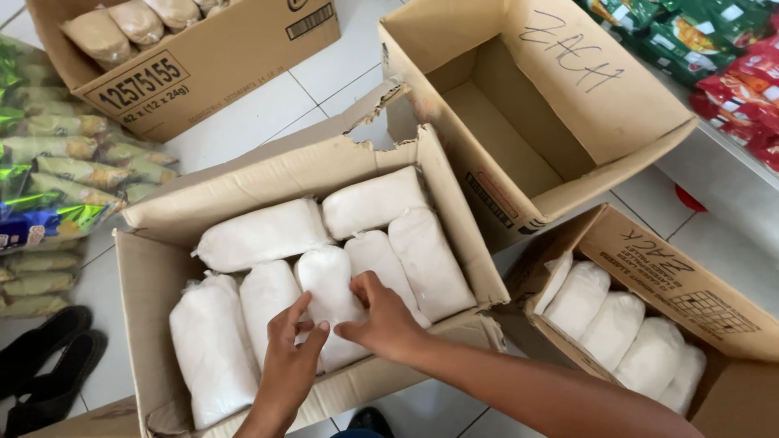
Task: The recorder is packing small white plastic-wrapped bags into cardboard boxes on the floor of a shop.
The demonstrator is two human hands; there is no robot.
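White bag [329,284] partly under both hands

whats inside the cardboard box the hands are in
The open brown cardboard box holds seven clear bags of white powder packed side by side. Both hands, left hand and right hand, grip one middle bag. Anything under that layer is covered.

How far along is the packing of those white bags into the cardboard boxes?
Done: the middle box already holds seven white bags in rows, and the box at right has a row of them too. In hand: the left hand and right hand grip one white bag in the front row. Left: the far box stands empty.
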